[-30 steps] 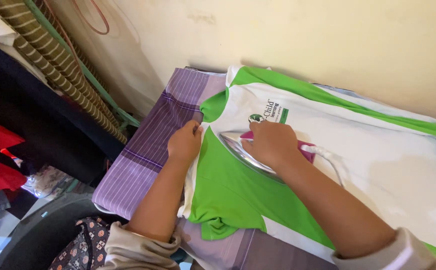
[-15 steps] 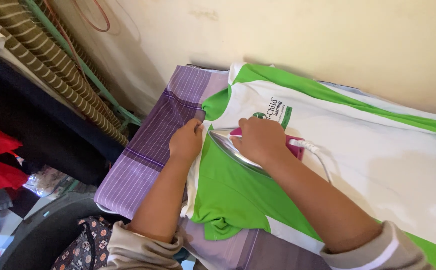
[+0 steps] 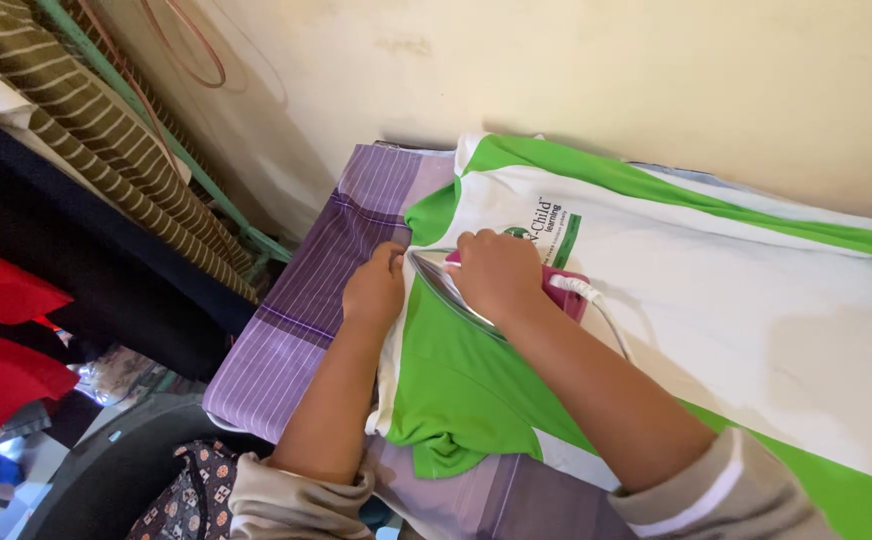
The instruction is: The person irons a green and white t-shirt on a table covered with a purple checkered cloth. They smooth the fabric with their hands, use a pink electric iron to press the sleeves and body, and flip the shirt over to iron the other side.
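Observation:
A white and green shirt [image 3: 716, 290] lies spread over a purple striped cloth [image 3: 326, 280] on a flat surface. My right hand [image 3: 496, 275] grips the handle of a pink electric iron [image 3: 456, 295], whose metal soleplate rests on the shirt near the green sleeve. My left hand [image 3: 376, 285] presses flat on the shirt's edge just left of the iron's tip. A white cord [image 3: 596, 300] runs from the iron's back across the shirt.
A cream wall [image 3: 656, 80] backs the surface. Brown striped fabric [image 3: 106, 150] and a green metal frame [image 3: 216, 200] stand at the left. Red cloth [image 3: 6, 340] hangs at the far left, and a dark round tub [image 3: 106, 480] sits below.
The iron and my right hand have slid left toward the shirt's sleeve and collar side. My left hand has stayed pressed on the shirt's edge.

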